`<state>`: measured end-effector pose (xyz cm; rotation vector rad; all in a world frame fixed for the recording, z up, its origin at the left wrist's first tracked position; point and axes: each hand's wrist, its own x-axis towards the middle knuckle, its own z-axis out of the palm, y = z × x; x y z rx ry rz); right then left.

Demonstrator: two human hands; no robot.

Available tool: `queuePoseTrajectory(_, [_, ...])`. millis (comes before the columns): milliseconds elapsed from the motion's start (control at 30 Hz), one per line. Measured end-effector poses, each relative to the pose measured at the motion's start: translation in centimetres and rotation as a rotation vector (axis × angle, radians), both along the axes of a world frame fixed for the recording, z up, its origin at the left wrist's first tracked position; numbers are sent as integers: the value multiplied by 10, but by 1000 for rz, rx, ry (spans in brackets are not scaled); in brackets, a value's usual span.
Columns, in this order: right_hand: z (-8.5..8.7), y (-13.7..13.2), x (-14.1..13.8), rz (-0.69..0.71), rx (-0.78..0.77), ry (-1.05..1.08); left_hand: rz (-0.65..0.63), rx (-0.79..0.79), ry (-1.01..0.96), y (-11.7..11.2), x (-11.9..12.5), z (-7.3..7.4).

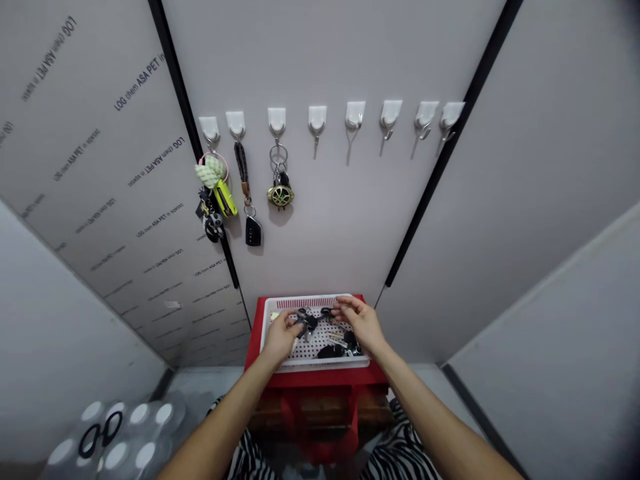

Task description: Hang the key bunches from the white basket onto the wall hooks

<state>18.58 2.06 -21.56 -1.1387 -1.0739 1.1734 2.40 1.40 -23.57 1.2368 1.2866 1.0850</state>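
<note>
Over a white plastic basket [295, 367], my left hand [281, 337] pinches a bunch of keys [310, 323] with dark heads between thumb and fingers. My right hand [361, 323] is at the other end of the same bunch, its thumb and fingertips closed around a black-headed key [327, 312]. Its exact grip is partly hidden. More loose keys [337, 339] and a black key fob [331, 351] lie in the basket beneath and beside my right hand.
The basket rests on a red box [320, 380] with a red strap [320, 453]. A row of white wall hooks [317, 117] carries a yellow-green key set [220, 193], a braided-strap car key [253, 231] and a bronze-charm keyring [281, 195]. Scissors [100, 433] lie on clear containers [145, 455].
</note>
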Motion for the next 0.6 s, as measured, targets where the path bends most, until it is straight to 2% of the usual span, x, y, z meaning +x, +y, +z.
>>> queuePoseTrajectory(133, [2,-3,1,66,-18,-219,37,43,-202,0,-2,4])
queuePoseTrajectory(300, [2,-6,-10,170,35,-467,23,64,-261,-3,-2,9])
queuePoseTrajectory(400, [11,-2,-5,152,89,-619,74,76,-255,-3,-4,8])
queuePoseTrajectory(500, [25,0,10,139,133,-809,124,67,-224,-2,-6,6])
queuePoseTrajectory(600, [36,-4,24,257,144,-1016,145,74,-187,-1,-7,4])
